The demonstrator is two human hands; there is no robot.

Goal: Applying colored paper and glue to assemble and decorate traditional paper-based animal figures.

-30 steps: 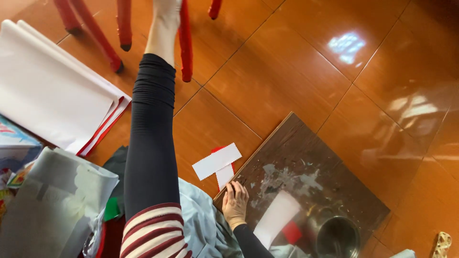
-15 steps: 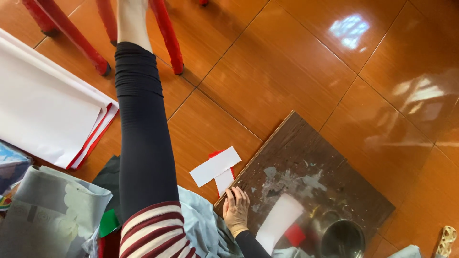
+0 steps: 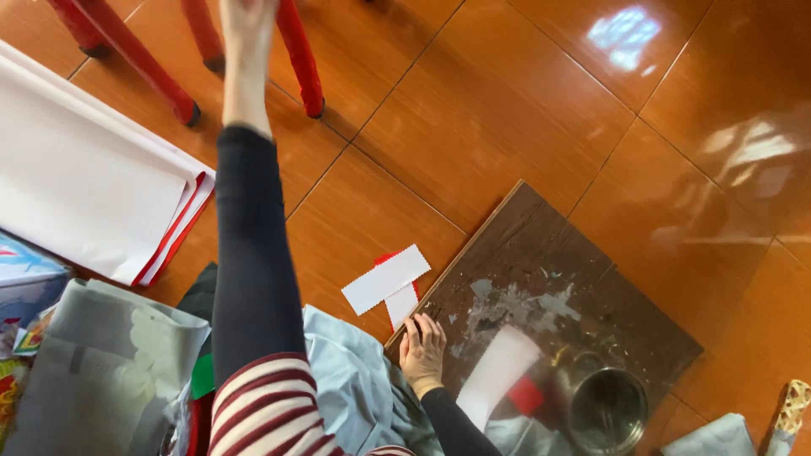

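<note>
My right hand (image 3: pixel 421 353) lies flat, palm down, on the near left edge of a dark wooden board (image 3: pixel 549 287) stained with pale smears. It holds nothing. Just left of the fingers, on the floor, lie two white paper strips (image 3: pixel 386 279) over a red scrap. A longer white strip (image 3: pixel 498 371) and a red piece (image 3: pixel 525 394) rest on the board beside a round metal tin (image 3: pixel 608 411). My left hand is out of view. My leg in black leggings (image 3: pixel 253 253) stretches away across the floor.
Red chair legs (image 3: pixel 296 59) stand at the top left near my foot. Large white sheets with red edges (image 3: pixel 84 194) lie at the left. A grey bag (image 3: pixel 101 371) and a light blue cloth (image 3: pixel 346 380) lie beside my leg. Glossy orange floor tiles (image 3: pixel 524 110) surround everything.
The view has shifted, so the leg and chair legs sit further left and lower in the picture. My right hand has stayed on the board's edge.
</note>
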